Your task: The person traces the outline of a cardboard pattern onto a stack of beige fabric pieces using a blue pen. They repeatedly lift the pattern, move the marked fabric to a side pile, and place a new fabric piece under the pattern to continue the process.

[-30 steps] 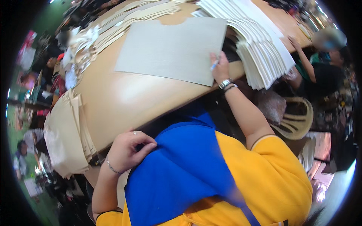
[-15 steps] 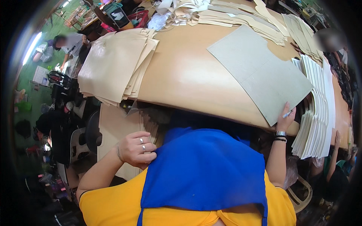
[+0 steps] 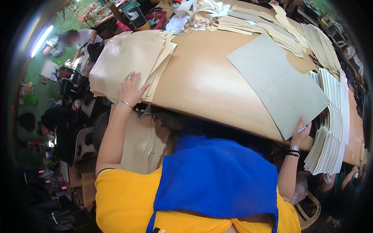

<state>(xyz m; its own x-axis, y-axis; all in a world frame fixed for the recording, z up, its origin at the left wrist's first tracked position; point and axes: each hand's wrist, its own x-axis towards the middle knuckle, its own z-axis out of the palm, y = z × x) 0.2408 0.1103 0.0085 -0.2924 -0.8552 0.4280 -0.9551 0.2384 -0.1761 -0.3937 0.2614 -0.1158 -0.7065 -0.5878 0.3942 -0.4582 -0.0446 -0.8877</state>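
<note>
My left hand (image 3: 131, 88) lies with fingers spread on the near right part of a stack of cream sheets (image 3: 120, 54) at the table's left end. My right hand (image 3: 300, 135) is at the near right edge, closed around a slim white pen (image 3: 302, 128). Its fingers touch the near corner of a large grey pattern board (image 3: 278, 85). This board lies slanted on the tan table (image 3: 194, 77) and has a curved notch on its far right side.
Just right of the board stands a stack of white cut pieces (image 3: 328, 124). Along the far edge lie long cream cut pieces (image 3: 252, 27) and curled scraps (image 3: 202, 13). Another sheet pile (image 3: 142, 143) sits below the table edge at left. A person (image 3: 79, 40) is at far left.
My left hand has moved from beside my blue apron forward onto the cream stack, its fingers opening out. My right hand stays at the board's corner with the pen.
</note>
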